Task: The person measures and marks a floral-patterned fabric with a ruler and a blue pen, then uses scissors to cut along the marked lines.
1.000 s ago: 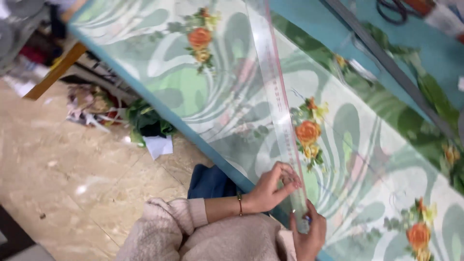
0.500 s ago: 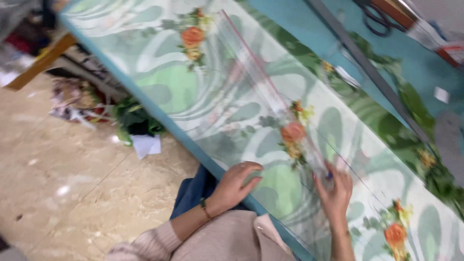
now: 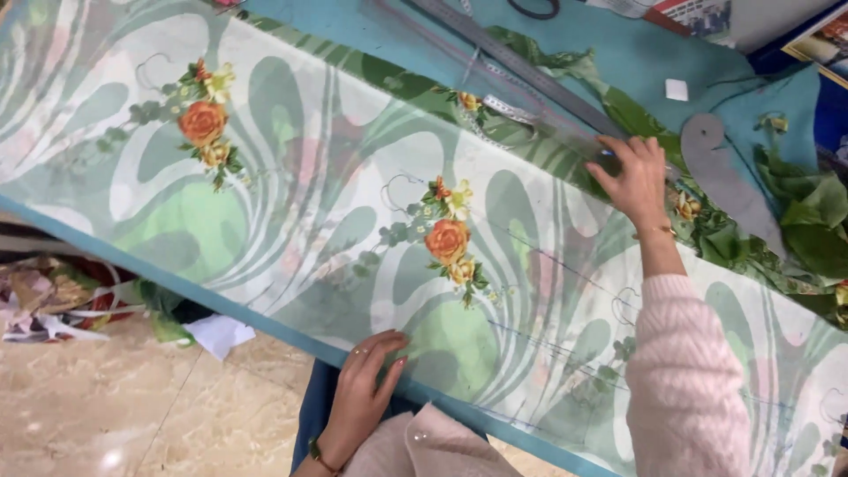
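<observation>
across the blue-covered work table [image 3: 636, 62] lies a long green and white swirl-patterned fabric with orange flower prints [image 3: 353, 221], running off the frame at both ends. a long grey metal ruler [image 3: 530, 71] is cut off at the top edge, as are dark scissors [image 3: 534, 9] and printed paper packages [image 3: 698, 16] at the top right corner. a grey curved pattern template [image 3: 729, 181] sits beside green scraps. the right hand [image 3: 634, 177], fingers spread, presses the fabric's far edge, perhaps pinching something small and blue, hard to tell; the left hand [image 3: 367, 380] rests flat and open on the near edge.
</observation>
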